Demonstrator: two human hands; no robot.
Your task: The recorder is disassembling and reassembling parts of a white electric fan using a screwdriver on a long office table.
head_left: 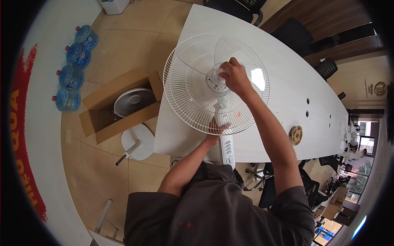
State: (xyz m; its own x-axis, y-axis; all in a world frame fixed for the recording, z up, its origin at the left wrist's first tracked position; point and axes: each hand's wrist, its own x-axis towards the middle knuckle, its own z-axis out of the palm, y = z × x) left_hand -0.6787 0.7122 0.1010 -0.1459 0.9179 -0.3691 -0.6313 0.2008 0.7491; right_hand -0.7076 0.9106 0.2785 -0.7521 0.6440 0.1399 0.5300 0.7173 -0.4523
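Observation:
A white fan head (188, 82) with a wire grille and clear blades is over the white table, above a white control column (227, 149) with buttons. My right hand (234, 76) has its fingers curled at the hub (215, 84) in the middle of the grille; whether they grip a small part there is hidden. My left hand (216, 131) is wrapped round the white neck (221, 115) of the fan behind the lower grille, partly seen through the wires.
White table (303, 131) with a brass-coloured round object (296, 135). At left, an open cardboard box (94, 106) holding a round part (133, 102), a round white base with pole (135, 139) on the floor, several blue water bottles (74, 55). Black chairs (326, 67) line the table.

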